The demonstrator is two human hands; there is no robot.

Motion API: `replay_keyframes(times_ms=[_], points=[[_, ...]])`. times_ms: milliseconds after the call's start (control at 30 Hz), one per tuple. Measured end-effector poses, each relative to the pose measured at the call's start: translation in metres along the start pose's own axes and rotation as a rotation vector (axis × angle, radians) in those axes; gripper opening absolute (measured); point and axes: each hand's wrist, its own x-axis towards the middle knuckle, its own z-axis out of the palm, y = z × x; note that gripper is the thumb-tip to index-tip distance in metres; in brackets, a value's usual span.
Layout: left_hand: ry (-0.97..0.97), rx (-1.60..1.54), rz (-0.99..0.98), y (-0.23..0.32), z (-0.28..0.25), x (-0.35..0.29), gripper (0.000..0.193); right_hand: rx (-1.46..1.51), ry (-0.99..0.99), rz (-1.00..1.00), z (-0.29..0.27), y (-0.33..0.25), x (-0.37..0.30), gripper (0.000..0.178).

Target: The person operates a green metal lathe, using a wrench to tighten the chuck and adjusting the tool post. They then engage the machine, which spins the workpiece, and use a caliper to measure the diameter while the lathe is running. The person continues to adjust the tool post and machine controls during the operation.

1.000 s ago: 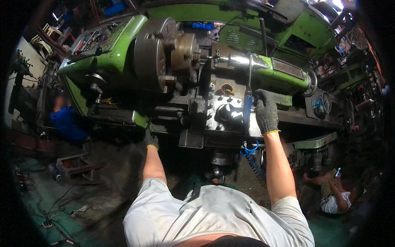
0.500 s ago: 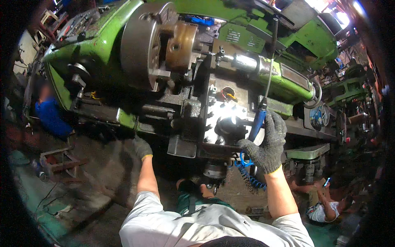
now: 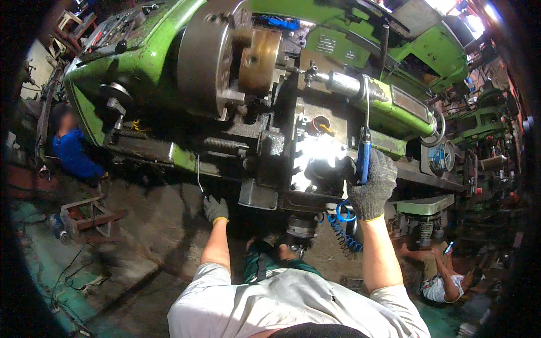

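My gloved right hand [image 3: 372, 183] is closed round a blue air blow gun [image 3: 365, 161], whose thin metal nozzle points away from me. A coiled blue hose [image 3: 344, 234] hangs below that hand. Just left of the gun is the brightly lit tool post [image 3: 307, 183] of a green lathe. At the lathe's front, my gloved left hand [image 3: 216, 208] has its fingers curled on the lower end of a bent metal lever [image 3: 199, 174]. Beyond it, the large grey chuck [image 3: 205, 62] holds a brass-coloured round workpiece [image 3: 260, 62].
The tailstock [image 3: 389, 110] with its handwheel [image 3: 437, 127] stands to the right. A person in blue [image 3: 73, 152] is at the far left. Another person [image 3: 445, 281] sits low at the right. A small frame [image 3: 90, 217] stands on the floor at left.
The blow gun has turned more upright, and its nozzle looks shorter in view. My left hand has come slightly nearer to me, with more of the lever showing. The whole view has shifted a little.
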Motion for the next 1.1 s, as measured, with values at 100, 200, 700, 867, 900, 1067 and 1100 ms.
replay_keyframes(times_ms=[100, 200, 700, 867, 900, 1067, 1100], points=[[-0.203, 0.001, -0.05, -0.019, 0.016, -0.004, 0.065, 0.003, 0.028, -0.012, 0.001, 0.001, -0.001, 0.041], [-0.306, 0.058, -0.035, -0.066, 0.063, 0.011, 0.065, 0.038, 0.021, -0.01, -0.004, -0.007, 0.006, 0.041], [-0.321, -0.279, -0.249, -0.018, -0.05, 0.033, 0.078, -0.003, 0.036, -0.007, 0.006, 0.0, -0.004, 0.043], [-0.194, -0.334, -0.152, -0.036, -0.02, 0.029, 0.079, 0.004, 0.022, 0.0, 0.005, -0.001, -0.002, 0.044], [-0.18, -0.321, -0.147, -0.036, -0.015, 0.027, 0.08, -0.009, 0.022, 0.002, 0.007, 0.0, -0.002, 0.044], [-0.268, -0.183, -0.273, -0.047, 0.004, 0.026, 0.08, -0.017, 0.009, 0.017, 0.006, -0.001, -0.003, 0.045], [-0.306, -0.162, -0.301, -0.048, 0.008, 0.028, 0.08, -0.011, 0.016, 0.011, 0.006, -0.001, -0.003, 0.045]])
